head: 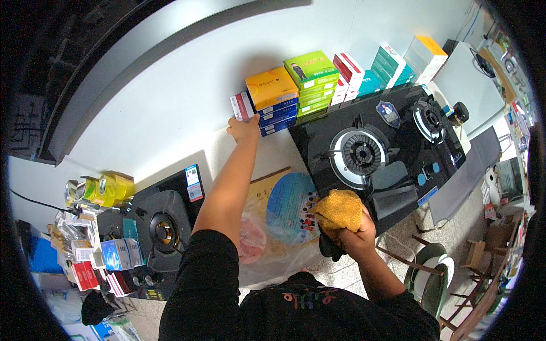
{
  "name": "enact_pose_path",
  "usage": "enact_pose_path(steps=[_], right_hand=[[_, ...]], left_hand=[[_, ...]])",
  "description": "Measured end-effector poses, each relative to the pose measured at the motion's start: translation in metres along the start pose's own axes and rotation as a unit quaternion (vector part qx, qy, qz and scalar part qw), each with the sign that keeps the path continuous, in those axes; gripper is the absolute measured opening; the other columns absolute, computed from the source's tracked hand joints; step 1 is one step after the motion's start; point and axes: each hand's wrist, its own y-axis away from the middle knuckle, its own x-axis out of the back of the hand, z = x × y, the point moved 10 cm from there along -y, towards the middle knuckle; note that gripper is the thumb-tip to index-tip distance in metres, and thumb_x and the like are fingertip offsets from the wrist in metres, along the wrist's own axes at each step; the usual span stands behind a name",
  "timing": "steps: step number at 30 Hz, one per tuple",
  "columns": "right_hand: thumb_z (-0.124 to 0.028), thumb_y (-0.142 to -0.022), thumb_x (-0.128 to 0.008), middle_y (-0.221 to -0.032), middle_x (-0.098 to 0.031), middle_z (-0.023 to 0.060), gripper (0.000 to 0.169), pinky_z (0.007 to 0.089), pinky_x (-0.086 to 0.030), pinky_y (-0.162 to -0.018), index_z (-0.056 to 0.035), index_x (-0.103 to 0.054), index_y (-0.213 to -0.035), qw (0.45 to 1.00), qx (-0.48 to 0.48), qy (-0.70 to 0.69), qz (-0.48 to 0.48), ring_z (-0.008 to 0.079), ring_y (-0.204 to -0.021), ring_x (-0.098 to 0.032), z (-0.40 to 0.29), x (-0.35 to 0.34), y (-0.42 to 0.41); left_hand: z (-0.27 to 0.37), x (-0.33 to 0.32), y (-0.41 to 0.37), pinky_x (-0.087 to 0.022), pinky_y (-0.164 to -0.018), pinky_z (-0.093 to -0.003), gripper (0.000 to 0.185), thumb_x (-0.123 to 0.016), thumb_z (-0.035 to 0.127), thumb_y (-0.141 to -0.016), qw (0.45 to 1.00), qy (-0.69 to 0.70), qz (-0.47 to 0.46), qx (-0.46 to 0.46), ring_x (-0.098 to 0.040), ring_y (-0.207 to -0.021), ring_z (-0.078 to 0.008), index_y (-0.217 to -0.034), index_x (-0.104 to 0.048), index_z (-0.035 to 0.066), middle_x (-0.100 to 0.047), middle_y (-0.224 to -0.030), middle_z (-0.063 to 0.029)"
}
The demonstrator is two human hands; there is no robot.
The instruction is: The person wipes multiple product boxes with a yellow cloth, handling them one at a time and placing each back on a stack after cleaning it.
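Observation:
My left hand (245, 129) reaches to the wall side of the counter, its fingers on a small white and maroon box (242, 106). That box stands against a stack of dark blue boxes (279, 116) with an orange box (272, 88) on top. Beside them is a stack of green boxes (312, 76). My right hand (360, 234) grips a mustard-yellow cloth (339, 209) near the front edge of a black glass gas hob (318, 147). Something black hangs below that hand; I cannot tell what it is.
More boxes (388, 64) line the wall behind the hob. Plastic-covered printed sheets (290, 209) lie between it and a second gas hob (164, 230) at left. Rolls of yellow tape (111, 187) stand in the left corner. A green chair (433, 277) is at lower right.

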Motion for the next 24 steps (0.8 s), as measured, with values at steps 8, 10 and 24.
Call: enact_pose_path(steps=[8,10,24], right_hand=[[-0.006,-0.069,-0.055,-0.108,-0.06,0.0142,0.036,0.0379,-0.04,-0.093,-0.0038,-0.062,-0.104,1.0,-0.005,-0.017,-0.004,0.0307,-0.105,-0.054,-0.02,-0.029,-0.002],[-0.007,-0.068,-0.054,-0.109,-0.058,0.015,0.037,0.038,-0.039,-0.093,-0.0034,-0.062,-0.104,0.999,-0.012,-0.026,-0.021,0.031,-0.105,-0.054,-0.024,-0.041,0.002],[0.0,-0.07,-0.057,-0.124,-0.049,0.0153,0.065,0.0404,-0.044,-0.093,-0.0007,-0.036,-0.131,0.924,-0.082,-0.305,-0.215,0.0289,-0.111,-0.053,-0.1,-0.269,0.044]], left_hand=[[-0.012,-0.013,-0.002,-0.044,-0.092,-0.0429,0.082,-0.081,0.026,-0.065,0.993,0.083,-0.077,0.035,-0.05,-0.107,-0.0366,-0.125,-0.035,-0.003,-0.039,-0.125,-0.0245],[-0.017,-0.01,-0.007,-0.042,-0.094,-0.0439,0.08,-0.08,0.026,-0.065,0.986,0.13,-0.104,0.005,-0.048,-0.112,-0.0356,-0.124,-0.036,-0.003,-0.04,-0.127,-0.0248],[-0.152,0.419,0.189,-0.048,-0.072,-0.0253,0.044,-0.068,0.007,-0.08,0.933,0.268,-0.122,-0.21,-0.056,-0.084,-0.011,-0.119,-0.049,0.006,-0.054,-0.105,-0.0061]])
